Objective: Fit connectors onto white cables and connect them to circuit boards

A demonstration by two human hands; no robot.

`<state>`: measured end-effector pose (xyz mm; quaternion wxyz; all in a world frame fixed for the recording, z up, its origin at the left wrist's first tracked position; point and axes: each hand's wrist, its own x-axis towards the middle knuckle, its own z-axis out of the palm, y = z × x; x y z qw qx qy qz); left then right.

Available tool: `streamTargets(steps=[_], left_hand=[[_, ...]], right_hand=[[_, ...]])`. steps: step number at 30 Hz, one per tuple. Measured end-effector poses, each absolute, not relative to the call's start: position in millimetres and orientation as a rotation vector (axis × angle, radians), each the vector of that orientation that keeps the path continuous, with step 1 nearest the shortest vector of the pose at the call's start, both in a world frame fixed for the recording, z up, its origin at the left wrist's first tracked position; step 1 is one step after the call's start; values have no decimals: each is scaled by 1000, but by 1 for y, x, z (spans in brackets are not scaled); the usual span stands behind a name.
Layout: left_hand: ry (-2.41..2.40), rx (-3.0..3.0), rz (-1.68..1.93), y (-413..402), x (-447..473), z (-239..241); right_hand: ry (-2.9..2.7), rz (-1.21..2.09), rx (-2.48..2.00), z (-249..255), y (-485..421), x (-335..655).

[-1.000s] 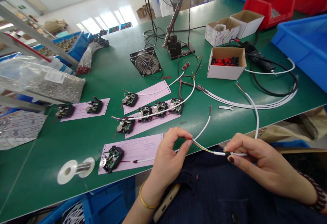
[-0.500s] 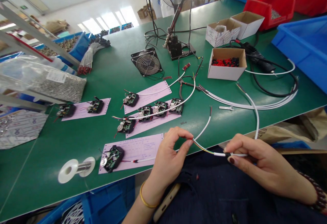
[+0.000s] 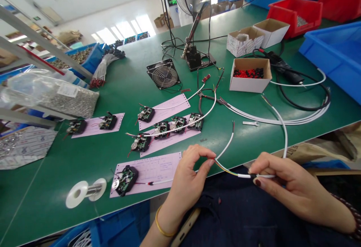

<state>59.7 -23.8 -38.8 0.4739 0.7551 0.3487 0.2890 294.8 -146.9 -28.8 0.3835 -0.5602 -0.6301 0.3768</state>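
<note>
Between my hands runs a white cable [image 3: 243, 176] with thin red, yellow and green wires fanning out of its stripped end. My left hand [image 3: 194, 168] pinches the tips of these wires between thumb and forefinger. My right hand [image 3: 284, 187] is closed on the white cable, at a small black sleeve [image 3: 253, 176] around it. Just beyond my left hand, another white cable end [image 3: 229, 141] with bare red and dark wires sticks up. A circuit board in a black housing [image 3: 125, 180] rests on a pink sheet [image 3: 160, 166] left of my hands.
A solder spool [image 3: 86, 193] lies near the front edge. Several more boards sit on pink sheets further back. Behind them are a small black fan [image 3: 163, 74], a soldering iron stand [image 3: 197, 59], pliers [image 3: 200, 100], a wrench [image 3: 251, 123] and a box of red and black parts [image 3: 250, 78].
The view has tilted slightly, so the bench appears a little lower. Both hands keep the same grip on the cable and its wires.
</note>
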Motion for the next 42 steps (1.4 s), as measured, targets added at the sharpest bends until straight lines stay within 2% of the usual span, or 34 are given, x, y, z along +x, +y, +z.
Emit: streamTargets(steps=[22, 31, 42], left_hand=[[846, 1850, 690, -24, 59, -42], [770, 1758, 742, -22, 57, -43], [734, 2322, 674, -23, 49, -31]], right_hand=[[-1618, 955, -1444, -31, -147, 296], [-1405, 1123, -1505, -30, -145, 296], [-1289, 1248, -1589, -32, -142, 298]])
